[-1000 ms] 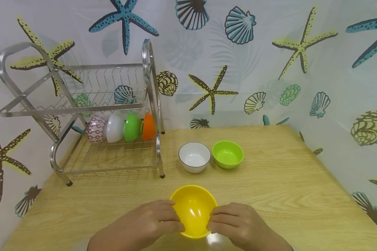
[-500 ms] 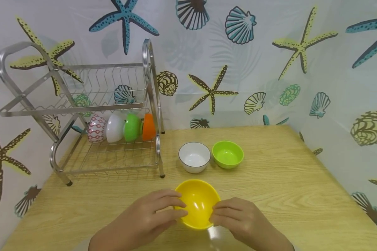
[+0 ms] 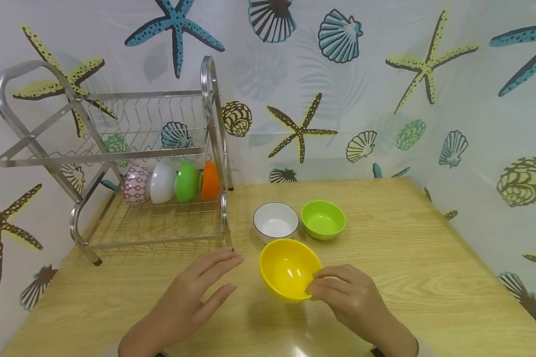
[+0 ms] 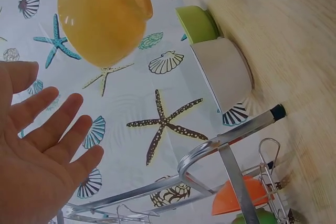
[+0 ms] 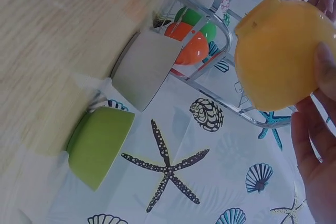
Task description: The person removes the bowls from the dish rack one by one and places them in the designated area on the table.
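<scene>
My right hand (image 3: 348,292) pinches the right rim of a yellow bowl (image 3: 286,267), thumb outside and fingers at the edge. Raised off the table, the bowl casts a soft shadow below it and tilts a little. To its left my left hand (image 3: 189,295) is apart from it, fingers straight and spread; the left wrist view shows that palm (image 4: 31,166) with nothing in it. Just behind the yellow bowl stand a white bowl (image 3: 275,218) with a dark rim and a lime green bowl (image 3: 323,219), side by side.
A two-tier metal dish rack (image 3: 156,243) stands at the left. On its lower tier, bowls lean on edge: a red-patterned one (image 3: 137,184), a white one (image 3: 163,183), a green one (image 3: 187,182) and an orange one (image 3: 211,182). Wooden tabletop (image 3: 406,258) extends to the right.
The yellow bowl has risen and moved forward and slightly right, in my right hand. My left hand has let go of its left side and drawn away leftward, fingers spreading.
</scene>
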`<state>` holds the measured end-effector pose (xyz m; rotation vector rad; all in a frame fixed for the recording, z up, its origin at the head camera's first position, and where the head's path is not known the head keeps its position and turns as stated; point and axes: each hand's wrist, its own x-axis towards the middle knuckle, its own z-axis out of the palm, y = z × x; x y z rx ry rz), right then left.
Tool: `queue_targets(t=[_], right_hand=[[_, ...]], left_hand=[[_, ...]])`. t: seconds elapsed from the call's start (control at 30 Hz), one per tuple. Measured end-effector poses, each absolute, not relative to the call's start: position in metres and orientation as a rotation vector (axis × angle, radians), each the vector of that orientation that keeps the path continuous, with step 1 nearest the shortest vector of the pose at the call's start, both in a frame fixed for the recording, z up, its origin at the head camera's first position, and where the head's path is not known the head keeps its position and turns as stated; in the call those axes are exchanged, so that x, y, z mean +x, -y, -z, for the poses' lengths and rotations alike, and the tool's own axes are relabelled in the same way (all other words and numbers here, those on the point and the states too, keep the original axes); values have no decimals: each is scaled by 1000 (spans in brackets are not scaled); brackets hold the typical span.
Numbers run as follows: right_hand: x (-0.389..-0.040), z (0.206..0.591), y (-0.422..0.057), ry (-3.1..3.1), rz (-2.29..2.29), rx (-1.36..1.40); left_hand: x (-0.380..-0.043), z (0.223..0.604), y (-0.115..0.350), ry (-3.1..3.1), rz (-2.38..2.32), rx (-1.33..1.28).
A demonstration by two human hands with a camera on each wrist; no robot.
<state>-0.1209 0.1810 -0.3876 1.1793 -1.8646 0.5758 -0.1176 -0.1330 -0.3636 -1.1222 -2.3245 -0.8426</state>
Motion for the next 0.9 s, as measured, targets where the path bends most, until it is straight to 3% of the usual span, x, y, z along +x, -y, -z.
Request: queue_targets(t=[0.37, 0.9], right_hand=[[-137, 394, -196, 1906, -483, 1028], [-165, 403, -219, 2076, -411, 789]], left_hand=[[-117, 366, 145, 2433, 927, -944], [-116, 372, 151, 2547, 917, -884]])
